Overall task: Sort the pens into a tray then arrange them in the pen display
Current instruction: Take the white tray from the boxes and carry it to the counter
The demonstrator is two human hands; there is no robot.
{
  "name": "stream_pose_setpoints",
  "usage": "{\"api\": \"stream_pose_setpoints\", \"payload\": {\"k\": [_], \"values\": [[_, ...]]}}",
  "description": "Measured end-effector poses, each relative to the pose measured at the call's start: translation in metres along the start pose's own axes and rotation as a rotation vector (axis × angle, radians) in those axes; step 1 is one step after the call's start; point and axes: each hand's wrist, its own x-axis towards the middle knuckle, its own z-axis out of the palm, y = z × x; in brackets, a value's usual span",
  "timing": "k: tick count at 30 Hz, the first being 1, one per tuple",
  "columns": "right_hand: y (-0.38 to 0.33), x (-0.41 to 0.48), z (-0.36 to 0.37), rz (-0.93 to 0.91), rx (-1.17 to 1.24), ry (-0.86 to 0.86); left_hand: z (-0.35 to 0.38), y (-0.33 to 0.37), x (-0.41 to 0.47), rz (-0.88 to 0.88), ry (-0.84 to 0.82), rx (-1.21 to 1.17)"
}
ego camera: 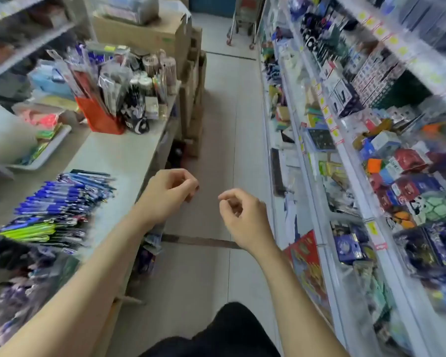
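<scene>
Both hands are off the stock. The left hand (169, 191) and the right hand (242, 215) hang over the aisle floor, fingers loosely curled, nothing visible in either. The pens (59, 202) lie heaped on the counter (124, 155), blues together and greens together, which suggests grouping for sorting. A white tray (52, 148) sits further back, holding other goods. Judgement: the person is between steps, facing away from the pens
</scene>
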Motion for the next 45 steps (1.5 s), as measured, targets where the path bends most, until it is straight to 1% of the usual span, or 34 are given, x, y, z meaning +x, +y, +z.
{"api": "stream_pose_setpoints", "payload": {"k": [3, 4, 8, 11, 15, 18, 22, 25, 28, 30, 34, 38, 45], "values": [[0.036, 0.018, -0.003, 0.095, -0.077, -0.086, 0.015, -0.026, 0.020, -0.047, -0.053, 0.134], [0.049, 0.028, -0.006, 0.137, -0.084, -0.091, 0.022, -0.035, 0.031, -0.071, -0.078, 0.166], [0.093, 0.098, -0.021, 0.179, -0.092, -0.068, 0.049, -0.044, 0.110, -0.090, -0.139, 0.214], [0.121, 0.170, -0.039, 0.196, -0.083, -0.107, 0.074, -0.036, 0.191, -0.049, -0.167, 0.286], [0.144, 0.268, -0.071, 0.217, -0.085, -0.175, 0.098, -0.008, 0.297, 0.032, -0.201, 0.431], [0.153, 0.340, -0.091, 0.202, -0.101, -0.175, 0.105, 0.012, 0.364, 0.071, -0.205, 0.498], [0.159, 0.436, -0.101, 0.187, -0.085, -0.189, 0.102, 0.017, 0.449, 0.083, -0.153, 0.522], [0.169, 0.516, -0.097, 0.157, -0.104, -0.224, 0.098, 0.009, 0.522, 0.058, -0.105, 0.484], [0.179, 0.609, -0.091, 0.137, -0.139, -0.248, 0.090, -0.003, 0.609, 0.046, -0.072, 0.475], [0.181, 0.676, -0.090, 0.124, -0.164, -0.234, 0.082, -0.007, 0.673, 0.042, -0.051, 0.454], [0.171, 0.804, -0.102, 0.123, -0.197, -0.225, 0.062, 0.002, 0.796, 0.042, -0.073, 0.428], [0.169, 0.912, -0.125, 0.138, -0.197, -0.178, 0.056, 0.018, 0.911, 0.028, -0.087, 0.432], [0.208, 1.090, -0.157, 0.180, -0.159, -0.113, 0.073, 0.042, 1.111, 0.069, -0.105, 0.448]]}}
